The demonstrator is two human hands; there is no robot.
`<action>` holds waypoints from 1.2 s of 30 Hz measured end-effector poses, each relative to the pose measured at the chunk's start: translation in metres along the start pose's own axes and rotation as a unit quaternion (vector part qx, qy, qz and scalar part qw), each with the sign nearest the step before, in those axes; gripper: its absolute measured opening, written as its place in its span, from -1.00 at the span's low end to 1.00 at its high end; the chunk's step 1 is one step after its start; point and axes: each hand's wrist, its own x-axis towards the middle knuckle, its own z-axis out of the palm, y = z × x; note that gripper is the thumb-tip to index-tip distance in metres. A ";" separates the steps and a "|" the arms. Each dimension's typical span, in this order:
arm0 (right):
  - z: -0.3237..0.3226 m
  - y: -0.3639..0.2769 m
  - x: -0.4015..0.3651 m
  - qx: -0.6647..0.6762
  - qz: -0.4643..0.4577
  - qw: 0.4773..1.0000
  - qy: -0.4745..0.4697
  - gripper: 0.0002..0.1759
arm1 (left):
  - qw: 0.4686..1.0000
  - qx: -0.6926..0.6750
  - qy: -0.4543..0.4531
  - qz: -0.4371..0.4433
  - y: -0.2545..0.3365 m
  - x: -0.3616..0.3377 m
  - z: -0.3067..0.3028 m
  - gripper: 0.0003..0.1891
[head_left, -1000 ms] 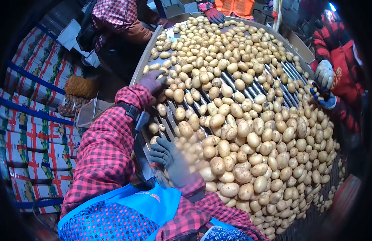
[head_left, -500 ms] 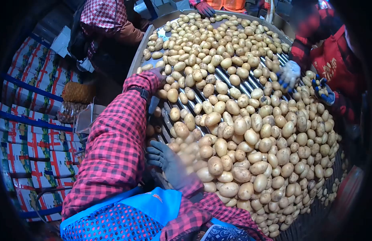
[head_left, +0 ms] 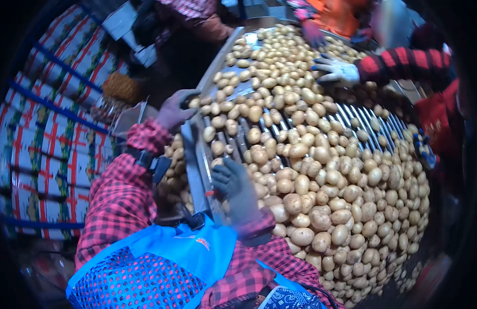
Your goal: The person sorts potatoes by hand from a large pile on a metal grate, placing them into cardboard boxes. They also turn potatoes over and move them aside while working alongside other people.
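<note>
My left hand (head_left: 177,109), in a purple-grey glove, is at the left rim of the sorting table. Its fingers are bent and apart, with a potato (head_left: 194,103) right at the tips; I cannot make out a grip on it. Closer to my body, my right hand (head_left: 237,190) in a grey glove hovers over the table's near left edge. Its fingers are stretched out, partly blurred, and nothing shows in them. Many pale potatoes (head_left: 321,219) cover the table, lying over metal rollers (head_left: 354,121). More potatoes (head_left: 175,167) lie lower, outside the metal side rail (head_left: 200,159).
Across the table, a co-worker's white and blue glove (head_left: 336,70) reaches over the potatoes. Another co-worker's reddish glove (head_left: 313,33) is at the far end. Stacked printed cartons (head_left: 53,159) and a net sack (head_left: 121,88) stand to the left.
My view has turned and shifted left. My left hand has drawn back from the potatoes to the table's rim. The co-worker's white glove on the right has moved toward the far end.
</note>
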 end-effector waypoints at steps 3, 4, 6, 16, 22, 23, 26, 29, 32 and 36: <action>0.000 0.002 -0.004 -0.005 -0.075 0.995 -0.067 -0.59 | 0.993 0.015 0.103 -0.056 -0.028 -0.105 -0.068 -0.44; -0.012 0.009 0.001 0.016 -0.080 0.991 -0.109 -0.60 | 0.987 -0.068 0.132 -0.069 -0.025 -0.142 -0.090 -0.45; 0.006 0.000 -0.011 -0.064 -0.066 0.995 -0.029 -0.52 | 0.961 -0.024 0.222 -0.164 -0.041 -0.220 -0.128 -0.43; -0.019 -0.011 0.002 -0.002 0.042 0.997 -0.061 -0.30 | 0.828 0.049 0.392 -0.397 -0.128 -0.504 -0.146 -0.40; -0.014 -0.009 -0.004 -0.004 0.031 0.999 -0.030 -0.30 | 0.826 0.220 0.129 -0.502 -0.205 -0.508 -0.094 -0.29; 0.000 -0.007 -0.007 0.007 0.019 1.000 0.002 -0.37 | 0.852 0.196 0.133 -0.466 -0.188 -0.471 -0.091 -0.30; 0.015 -0.002 -0.011 0.045 -0.010 0.999 0.021 -0.50 | 0.916 0.185 0.120 -0.336 -0.145 -0.352 -0.080 -0.37; 0.016 -0.005 -0.013 -0.071 -0.032 0.997 0.013 -0.50 | 0.985 0.098 0.070 -0.125 -0.049 -0.216 -0.052 -0.43; -0.012 0.002 -0.002 0.052 -0.006 0.997 -0.054 -0.53 | 0.996 0.037 -0.039 0.072 0.007 -0.128 -0.002 -0.46; 0.009 -0.008 -0.008 -0.036 0.022 0.999 0.006 -0.58 | 0.928 0.004 -0.208 0.310 0.061 -0.044 0.073 -0.42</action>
